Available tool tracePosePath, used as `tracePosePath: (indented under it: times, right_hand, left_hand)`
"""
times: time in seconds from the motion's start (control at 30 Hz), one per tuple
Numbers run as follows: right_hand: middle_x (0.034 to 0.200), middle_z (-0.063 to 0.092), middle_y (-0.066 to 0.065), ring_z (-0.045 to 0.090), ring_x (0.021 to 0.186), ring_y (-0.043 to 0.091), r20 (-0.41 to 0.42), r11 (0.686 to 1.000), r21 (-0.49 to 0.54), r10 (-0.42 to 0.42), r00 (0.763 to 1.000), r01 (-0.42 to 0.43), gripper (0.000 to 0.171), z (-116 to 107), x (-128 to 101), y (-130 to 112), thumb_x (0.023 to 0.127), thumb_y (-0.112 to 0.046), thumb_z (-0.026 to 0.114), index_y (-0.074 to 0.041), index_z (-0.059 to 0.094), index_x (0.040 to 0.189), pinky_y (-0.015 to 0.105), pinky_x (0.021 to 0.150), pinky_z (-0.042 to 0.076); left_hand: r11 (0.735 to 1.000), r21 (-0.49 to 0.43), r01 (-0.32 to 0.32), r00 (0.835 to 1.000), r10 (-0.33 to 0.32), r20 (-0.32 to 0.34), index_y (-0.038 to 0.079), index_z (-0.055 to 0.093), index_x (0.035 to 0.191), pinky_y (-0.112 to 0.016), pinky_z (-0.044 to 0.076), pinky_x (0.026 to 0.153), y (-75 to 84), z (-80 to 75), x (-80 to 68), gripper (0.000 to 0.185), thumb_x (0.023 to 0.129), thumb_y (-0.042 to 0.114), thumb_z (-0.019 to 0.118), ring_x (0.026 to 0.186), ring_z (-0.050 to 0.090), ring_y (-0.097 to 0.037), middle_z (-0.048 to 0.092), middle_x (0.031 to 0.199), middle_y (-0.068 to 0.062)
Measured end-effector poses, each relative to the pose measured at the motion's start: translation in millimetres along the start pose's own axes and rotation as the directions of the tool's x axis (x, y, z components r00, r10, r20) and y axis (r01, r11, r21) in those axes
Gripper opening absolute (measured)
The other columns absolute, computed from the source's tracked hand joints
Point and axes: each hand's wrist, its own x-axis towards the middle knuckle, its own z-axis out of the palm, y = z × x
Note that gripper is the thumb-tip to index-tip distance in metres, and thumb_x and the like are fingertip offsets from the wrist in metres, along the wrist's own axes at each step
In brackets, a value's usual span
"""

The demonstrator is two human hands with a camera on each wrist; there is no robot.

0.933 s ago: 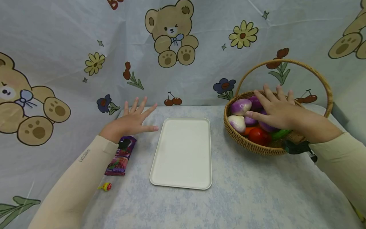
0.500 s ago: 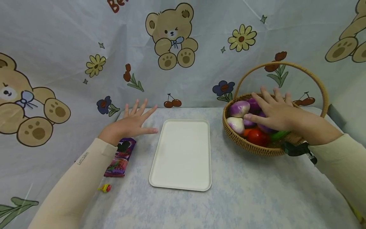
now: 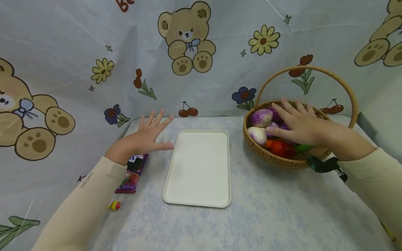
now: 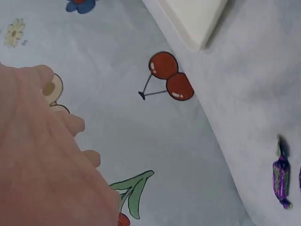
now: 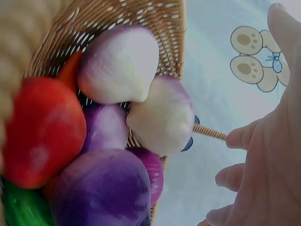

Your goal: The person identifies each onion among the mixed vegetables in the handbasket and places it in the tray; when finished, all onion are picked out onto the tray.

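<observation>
My left hand [image 3: 141,137] hovers with spread, straight fingers between a purple snack packet [image 3: 133,174] and a white rectangular tray [image 3: 198,169]; it holds nothing. My right hand [image 3: 303,127], fingers also spread, is held above a wicker basket [image 3: 276,162] and grips nothing. In the right wrist view, that basket contains white-and-purple turnip-like vegetables [image 5: 120,63], a red tomato [image 5: 44,132], a dark purple eggplant-like piece [image 5: 103,188], something orange [image 5: 70,70] and something green [image 5: 26,207]. Part of the contents is hidden by the right hand in the head view.
A small yellow-and-red lollipop [image 3: 115,205] lies near the left forearm. A purple wrapped candy [image 4: 281,181] shows in the left wrist view. The basket's tall handle [image 3: 353,101] arches over it. A cloth printed with bears [image 3: 190,38] hangs behind the table.
The right hand has lowered slightly over the basket. The left hand keeps nearly the same pose. The head view has shifted a little; tray, packet and basket stay in place.
</observation>
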Motion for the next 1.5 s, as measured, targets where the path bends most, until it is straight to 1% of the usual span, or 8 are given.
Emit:
tracePosePath:
  times: [0.2, 0.3, 0.47, 0.77, 1.0, 1.17, 1.3, 1.5]
  right_hand:
    - [0.17, 0.0, 0.031, -0.002, 0.147, 0.066, 0.019, 0.999, 0.049, -0.018, 1.0, 0.017, 0.101, 2.4, 1.1, -6.0, 0.101, -0.068, 0.053, -0.005, 0.012, 0.169, 0.083, 0.11, -0.001]
    - [0.17, 0.0, 0.031, 0.0, 0.147, 0.067, 0.021, 0.998, 0.051, -0.026, 0.999, 0.025, 0.101, 3.3, 4.1, -5.5, 0.101, -0.067, 0.053, -0.004, 0.012, 0.169, 0.083, 0.11, 0.002]
    - [0.17, 0.004, 0.032, 0.005, 0.147, 0.066, 0.02, 0.998, 0.048, -0.043, 0.999, 0.042, 0.102, 1.4, 15.0, -8.4, 0.101, -0.068, 0.053, -0.003, 0.012, 0.168, 0.083, 0.11, 0.007]
    - [0.168, 0.01, 0.035, 0.01, 0.148, 0.064, 0.066, 0.997, 0.069, -0.049, 0.997, 0.045, 0.108, -5.6, 37.8, -20.3, 0.098, -0.073, 0.052, 0.001, 0.013, 0.167, 0.081, 0.11, 0.014]
    - [0.165, 0.013, 0.038, 0.022, 0.147, 0.061, 0.077, 0.987, 0.134, -0.104, 0.992, 0.094, 0.107, -4.0, 49.5, -20.4, 0.1, -0.065, 0.06, 0.005, 0.012, 0.165, 0.076, 0.11, 0.024]
    - [0.164, 0.019, 0.039, 0.028, 0.145, 0.058, 0.062, 0.983, 0.145, -0.122, 0.991, 0.112, 0.098, -1.5, 52.0, -18.4, 0.104, -0.051, 0.064, 0.009, 0.015, 0.164, 0.072, 0.112, 0.026]
    - [0.16, 0.026, 0.04, 0.031, 0.144, 0.058, 0.032, 0.983, 0.134, -0.127, 0.991, 0.122, 0.089, 4.5, 54.7, -17.4, 0.104, -0.038, 0.069, 0.013, 0.021, 0.16, 0.071, 0.112, 0.028]
    - [0.142, 0.051, 0.036, 0.052, 0.127, 0.052, -0.054, 0.99, 0.123, -0.065, 0.996, 0.072, 0.076, 11.8, 63.6, -12.6, 0.1, -0.031, 0.075, 0.014, 0.04, 0.15, 0.069, 0.104, 0.043]
  left_hand:
    - [0.985, -0.152, -0.076, 0.997, 0.07, -0.041, 0.03, 0.003, 0.171, -0.066, -0.014, 0.118, 11.1, 11.2, -18.5, 0.111, 0.092, 0.064, 0.073, 0.156, -0.018, -0.034, -0.014, 0.174, -0.007]
    - [0.966, -0.25, -0.072, 0.996, 0.058, -0.062, 0.032, 0.005, 0.171, -0.074, -0.001, 0.117, 18.5, 20.5, -30.5, 0.113, 0.09, 0.06, 0.078, 0.157, -0.016, -0.032, -0.012, 0.174, -0.001]
    - [0.926, -0.377, 0.001, 0.993, -0.044, -0.105, 0.034, 0.012, 0.171, -0.084, 0.013, 0.109, 30.5, 44.2, -48.5, 0.116, 0.085, 0.054, 0.086, 0.158, -0.008, -0.034, -0.003, 0.176, 0.001]
    - [0.823, -0.552, 0.133, 0.977, -0.202, -0.065, 0.021, 0.02, 0.17, -0.072, 0.021, 0.116, 54.8, 90.0, -75.2, 0.119, 0.08, 0.046, 0.093, 0.156, 0.016, -0.039, 0.016, 0.174, -0.008]
    - [0.731, -0.61, 0.306, 0.933, -0.359, 0.036, 0.013, 0.02, 0.168, -0.069, 0.021, 0.117, 78.4, 108.5, -100.5, 0.119, 0.081, 0.052, 0.09, 0.156, 0.017, -0.041, 0.019, 0.172, -0.016]
    - [0.685, -0.652, 0.325, 0.918, -0.395, 0.043, 0.012, 0.019, 0.168, -0.067, 0.019, 0.119, 85.7, 118.6, -107.5, 0.121, 0.079, 0.051, 0.092, 0.156, 0.017, -0.038, 0.021, 0.172, -0.015]
    - [0.69, -0.66, 0.297, 0.922, -0.388, 0.009, 0.013, 0.018, 0.169, -0.065, 0.019, 0.12, 84.5, 133.6, -106.8, 0.124, 0.078, 0.052, 0.093, 0.157, 0.016, -0.035, 0.021, 0.171, -0.012]
    - [0.767, -0.579, 0.276, 0.929, -0.367, -0.043, 0.008, 0.021, 0.168, -0.066, 0.018, 0.12, 87.8, 149.1, -106.8, 0.125, 0.077, 0.059, 0.09, 0.158, 0.008, -0.036, 0.018, 0.172, -0.017]
